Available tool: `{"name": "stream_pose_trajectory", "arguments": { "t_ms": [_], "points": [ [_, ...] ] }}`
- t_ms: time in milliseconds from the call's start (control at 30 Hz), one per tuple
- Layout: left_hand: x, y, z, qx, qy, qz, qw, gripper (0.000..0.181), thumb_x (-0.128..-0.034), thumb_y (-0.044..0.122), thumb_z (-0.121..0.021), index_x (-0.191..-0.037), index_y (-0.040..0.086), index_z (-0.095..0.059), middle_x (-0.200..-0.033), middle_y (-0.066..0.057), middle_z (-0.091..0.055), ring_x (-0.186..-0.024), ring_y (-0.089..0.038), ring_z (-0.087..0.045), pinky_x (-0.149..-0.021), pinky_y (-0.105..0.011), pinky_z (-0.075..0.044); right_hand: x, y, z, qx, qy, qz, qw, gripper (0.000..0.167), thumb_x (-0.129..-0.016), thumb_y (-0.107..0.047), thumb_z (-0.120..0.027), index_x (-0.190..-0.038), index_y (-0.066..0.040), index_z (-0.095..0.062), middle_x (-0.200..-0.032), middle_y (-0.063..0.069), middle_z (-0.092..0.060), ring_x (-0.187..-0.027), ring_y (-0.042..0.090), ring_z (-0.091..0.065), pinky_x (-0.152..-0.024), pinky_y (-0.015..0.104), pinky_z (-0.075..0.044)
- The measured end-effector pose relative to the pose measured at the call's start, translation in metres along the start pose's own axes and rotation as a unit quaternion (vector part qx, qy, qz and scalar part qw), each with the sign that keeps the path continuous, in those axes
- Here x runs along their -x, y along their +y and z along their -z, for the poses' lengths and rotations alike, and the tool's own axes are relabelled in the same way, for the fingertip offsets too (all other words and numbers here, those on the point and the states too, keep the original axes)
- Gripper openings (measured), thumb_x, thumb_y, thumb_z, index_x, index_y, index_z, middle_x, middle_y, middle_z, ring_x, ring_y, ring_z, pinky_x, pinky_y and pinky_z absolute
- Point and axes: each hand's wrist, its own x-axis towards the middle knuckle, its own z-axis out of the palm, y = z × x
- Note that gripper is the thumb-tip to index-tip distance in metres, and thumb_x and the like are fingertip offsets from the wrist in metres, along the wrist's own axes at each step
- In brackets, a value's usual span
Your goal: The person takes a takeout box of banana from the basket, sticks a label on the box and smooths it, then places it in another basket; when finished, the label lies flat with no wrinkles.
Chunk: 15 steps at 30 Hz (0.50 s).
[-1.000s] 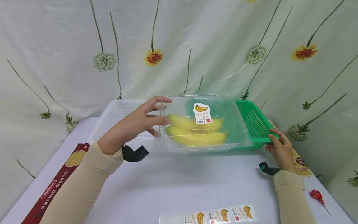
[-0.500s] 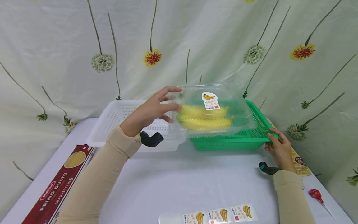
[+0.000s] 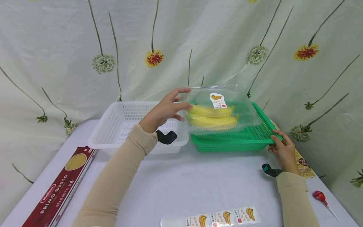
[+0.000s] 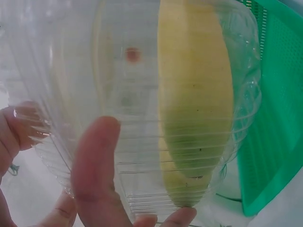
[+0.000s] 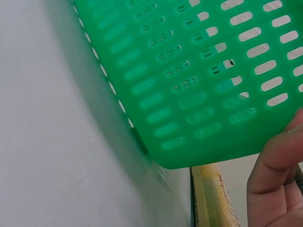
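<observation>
A clear plastic clamshell box [image 3: 198, 94] with bananas [image 3: 212, 121] inside hangs over the green basket [image 3: 232, 146]. On its lid is a banana label [image 3: 217, 101]. My left hand [image 3: 167, 110] grips the box by its left end, thumb on the near side. In the left wrist view the thumb [image 4: 97, 165] presses the ribbed plastic beside a yellow-green banana [image 4: 196, 85]. My right hand [image 3: 283, 151] holds the green basket's right front corner by the rim. In the right wrist view its fingers [image 5: 274, 161] are at the slotted green wall [image 5: 156, 137].
A white basket [image 3: 113, 146] stands left of the green one. A red spaghetti box [image 3: 60, 186] lies at the left. In front is a strip of banana stickers [image 3: 224, 217]. At right are a red lollipop [image 3: 320, 196] and a yellow packet [image 3: 304, 164], partly behind the right hand.
My left hand has lifted the clamshell box and carried it to the right, from in front of the baskets to above the green one. My right hand stays at the basket corner.
</observation>
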Motion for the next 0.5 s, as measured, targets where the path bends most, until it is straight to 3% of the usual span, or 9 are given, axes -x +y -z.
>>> {"name": "stream_pose_trajectory", "arguments": {
  "t_ms": [267,500],
  "points": [
    [-0.019,-0.014,-0.014,0.010,0.008,0.011,0.9999,0.067,-0.1030,0.011,-0.071,-0.163,0.024,-0.045,-0.173,-0.016,-0.025,-0.145,-0.031,-0.049,-0.073,-0.031,-0.060,0.000,0.000,0.000,0.000,0.000,0.000,1.0000,0.022,-0.109,-0.017,-0.067,-0.128,-0.026,-0.070,-0.092,-0.005,-0.062,-0.067,0.009,-0.061,-0.059,0.023,-0.052],
    [-0.032,-0.025,-0.027,0.034,0.014,0.019,0.9991,0.066,-0.1027,0.009,-0.072,-0.162,0.025,-0.048,-0.170,-0.018,-0.032,-0.126,-0.030,-0.062,-0.070,-0.029,-0.060,-0.001,0.001,0.001,0.003,0.001,-0.005,1.0000,0.025,-0.109,-0.018,-0.067,-0.133,-0.024,-0.068,-0.092,-0.005,-0.061,-0.068,0.009,-0.062,-0.060,0.023,-0.052]
  ]
}}
